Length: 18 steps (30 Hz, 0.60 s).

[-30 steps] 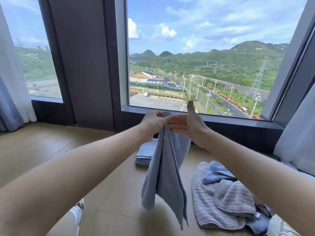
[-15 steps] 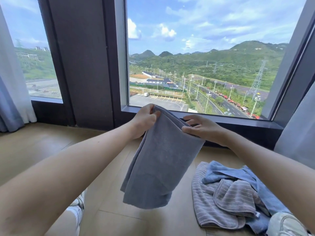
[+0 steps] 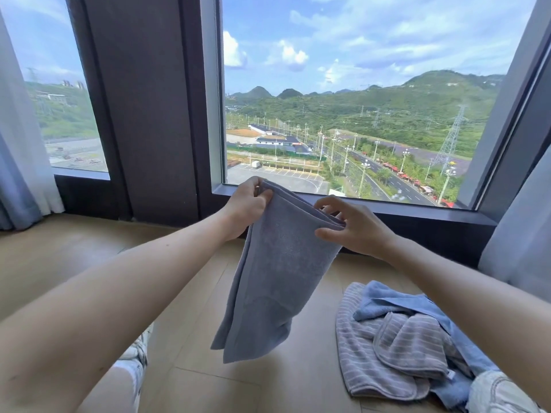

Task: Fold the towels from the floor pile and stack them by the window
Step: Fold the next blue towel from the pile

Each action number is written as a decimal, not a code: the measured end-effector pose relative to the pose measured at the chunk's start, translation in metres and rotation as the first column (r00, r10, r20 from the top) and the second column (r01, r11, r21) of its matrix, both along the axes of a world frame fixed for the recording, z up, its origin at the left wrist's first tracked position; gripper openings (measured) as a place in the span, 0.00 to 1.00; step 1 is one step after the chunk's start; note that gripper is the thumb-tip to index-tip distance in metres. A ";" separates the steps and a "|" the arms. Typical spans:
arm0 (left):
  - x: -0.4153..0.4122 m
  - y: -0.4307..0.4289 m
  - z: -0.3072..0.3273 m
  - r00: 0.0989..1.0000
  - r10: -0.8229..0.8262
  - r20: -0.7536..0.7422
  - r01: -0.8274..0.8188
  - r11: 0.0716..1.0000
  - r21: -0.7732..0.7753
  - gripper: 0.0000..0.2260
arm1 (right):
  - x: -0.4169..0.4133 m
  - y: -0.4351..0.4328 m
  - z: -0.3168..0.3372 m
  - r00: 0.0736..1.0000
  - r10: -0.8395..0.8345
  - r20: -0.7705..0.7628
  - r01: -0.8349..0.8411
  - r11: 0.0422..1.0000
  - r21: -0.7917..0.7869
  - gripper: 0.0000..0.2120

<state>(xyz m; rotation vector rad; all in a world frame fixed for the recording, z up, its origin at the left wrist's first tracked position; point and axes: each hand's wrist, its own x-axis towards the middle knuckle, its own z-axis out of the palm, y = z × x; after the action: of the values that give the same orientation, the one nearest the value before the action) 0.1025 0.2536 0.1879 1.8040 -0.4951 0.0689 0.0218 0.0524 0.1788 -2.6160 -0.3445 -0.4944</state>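
Between both hands (image 3: 247, 204) (image 3: 354, 228), the grey towel (image 3: 277, 278) hangs pinched at its corners

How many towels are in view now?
3 for sure: grey towel, held by left hand and right hand; striped towel and blue towel on the floor. The striped one may be two; the grey towel may hide others.

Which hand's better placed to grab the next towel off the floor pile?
Right hand, likely. The crumpled pile of striped grey and blue towels lies below the right forearm; the left hand grips the far corner of the hanging grey-blue towel.
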 end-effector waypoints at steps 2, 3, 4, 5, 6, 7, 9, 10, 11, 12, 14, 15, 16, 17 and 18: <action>0.001 0.001 0.001 1.000 0.004 0.002 -0.003 1.000 -0.011 0.05 | 0.002 -0.003 0.000 0.999 -0.028 0.018 0.027 1.000 0.008 0.12; 0.001 0.003 0.001 1.000 0.007 0.003 -0.006 1.000 -0.010 0.05 | 0.002 -0.005 0.000 0.999 -0.036 0.025 0.036 0.999 -0.003 0.09; 0.001 0.004 0.001 1.000 0.012 0.005 -0.012 1.000 -0.007 0.05 | 0.002 -0.007 0.000 0.999 -0.041 0.029 0.042 0.999 -0.025 0.07; 0.002 0.006 0.001 1.000 0.017 0.006 -0.017 1.000 -0.006 0.05 | 0.001 -0.009 -0.001 0.999 -0.044 0.021 0.045 0.998 -0.051 0.06; 0.003 0.007 0.001 1.000 0.022 0.006 -0.022 1.000 -0.008 0.05 | 0.000 -0.011 -0.001 0.999 -0.048 0.005 0.048 0.996 -0.073 0.07; 0.004 0.009 0.000 1.000 0.025 0.005 -0.025 1.000 -0.009 0.05 | 0.000 -0.012 -0.001 0.998 -0.055 -0.013 0.053 0.995 -0.088 0.07; 0.005 0.011 0.000 0.999 0.034 0.016 -0.034 0.999 0.000 0.05 | -0.001 -0.015 0.000 0.997 -0.069 -0.036 0.065 0.993 -0.099 0.07; 0.005 0.012 0.000 0.999 0.038 0.029 -0.038 0.999 0.010 0.05 | 0.000 -0.016 0.000 0.996 -0.076 -0.035 0.072 0.992 -0.102 0.07; 0.006 0.012 0.000 0.998 0.039 0.043 -0.040 0.999 0.019 0.05 | 0.000 -0.016 0.000 0.996 -0.083 -0.028 0.080 0.992 -0.101 0.08; 0.006 0.012 0.000 0.998 0.043 0.056 -0.044 0.999 0.030 0.05 | 0.001 -0.016 0.000 0.995 -0.093 -0.020 0.091 0.992 -0.090 0.08; 0.007 0.013 0.000 0.993 0.075 0.088 -0.081 0.994 0.071 0.05 | 0.002 -0.014 0.001 0.993 -0.118 -0.007 0.117 0.992 -0.048 0.07; 0.009 0.013 0.000 0.988 0.105 0.116 -0.117 0.988 0.103 0.05 | 0.003 -0.013 0.002 0.991 -0.135 -0.001 0.135 0.991 -0.016 0.08; 0.011 0.014 -0.001 0.979 0.137 0.150 -0.158 0.977 0.143 0.06 | 0.004 -0.012 0.004 0.988 -0.155 0.007 0.155 0.988 0.020 0.08; 0.011 0.015 -0.001 0.969 0.159 0.189 -0.195 0.962 0.189 0.07 | 0.005 -0.011 0.006 0.984 -0.177 0.022 0.175 0.983 0.054 0.09; 0.012 0.017 -0.002 0.960 0.163 0.228 -0.217 0.947 0.238 0.07 | 0.006 -0.010 0.009 0.980 -0.196 0.044 0.192 0.978 0.083 0.09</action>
<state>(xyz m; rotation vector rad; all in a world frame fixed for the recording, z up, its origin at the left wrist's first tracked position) 0.1142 0.2704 0.1858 2.1138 -0.4907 0.3423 0.0278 0.0422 0.1875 -2.5762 -0.0833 -0.6292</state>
